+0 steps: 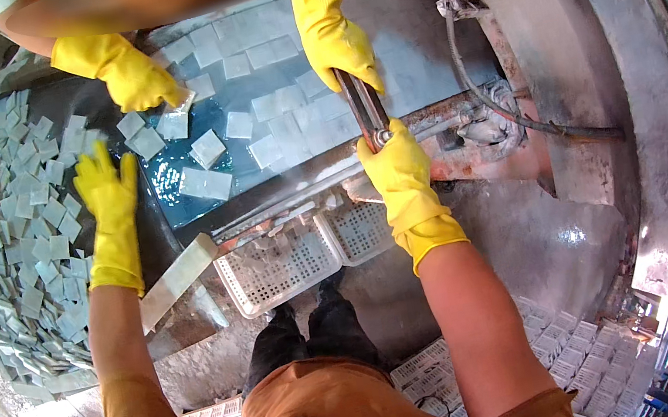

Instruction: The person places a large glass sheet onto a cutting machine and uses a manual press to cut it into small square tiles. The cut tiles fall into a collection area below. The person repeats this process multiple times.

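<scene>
My left hand (106, 193), in a yellow rubber glove, has its fingers spread at the right edge of a large heap of pale grey-green tiles (20, 230). It holds nothing. My right hand (398, 167), gloved alike, is closed round the near end of a metal bar (363, 105) that spans the wet surface (191, 201). Across from me, a co-worker's gloved hand (335, 31) grips the same bar farther up. That person's other gloved hand (140, 77) touches a tile (175, 122). More loose tiles lie around it, such as one (207, 148) nearer to me.
White perforated plastic baskets (278, 272) stand below the near edge, by my legs. A pale slab (178, 279) leans beside them. At right are a hose (503, 111) and a curved metal machine housing (562, 38). Stacked white crates (570, 354) fill the lower right.
</scene>
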Demonstrator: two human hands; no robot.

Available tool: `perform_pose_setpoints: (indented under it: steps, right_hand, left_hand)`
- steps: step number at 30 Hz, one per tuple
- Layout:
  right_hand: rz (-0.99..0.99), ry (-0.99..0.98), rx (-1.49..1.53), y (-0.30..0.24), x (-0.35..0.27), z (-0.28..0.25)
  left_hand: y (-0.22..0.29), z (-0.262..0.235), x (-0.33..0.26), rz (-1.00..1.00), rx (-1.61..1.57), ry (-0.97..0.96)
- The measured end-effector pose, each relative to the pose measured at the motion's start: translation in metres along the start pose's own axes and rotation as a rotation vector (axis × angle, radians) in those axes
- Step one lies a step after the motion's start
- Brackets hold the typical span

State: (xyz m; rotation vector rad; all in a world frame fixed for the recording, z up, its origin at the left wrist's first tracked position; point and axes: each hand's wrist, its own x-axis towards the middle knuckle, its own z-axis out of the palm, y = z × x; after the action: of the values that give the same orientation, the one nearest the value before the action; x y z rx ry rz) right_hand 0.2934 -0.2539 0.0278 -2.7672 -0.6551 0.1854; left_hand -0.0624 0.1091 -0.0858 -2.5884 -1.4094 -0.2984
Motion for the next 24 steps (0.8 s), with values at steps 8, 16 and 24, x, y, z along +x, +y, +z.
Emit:
perform_pose_setpoints:
  steps: [8, 16, 24]
  right_hand:
    - [-0.006, -0.035, -0.018, -0.012, 0.002, -0.003]
    - [0.014, -0.034, -0.037, -0.01, 0.003, -0.002]
    - [0.011, -0.029, -0.022, -0.013, -0.003, -0.007]
  left_hand:
    - [0.184, -0.007, -0.035, -0.059, -0.196, -0.006]
    - [0.125, -0.05, -0.043, 0.279, -0.497, 0.128]
    - [0.215, -0.106, -0.019, 0.58, -0.71, 0.103]
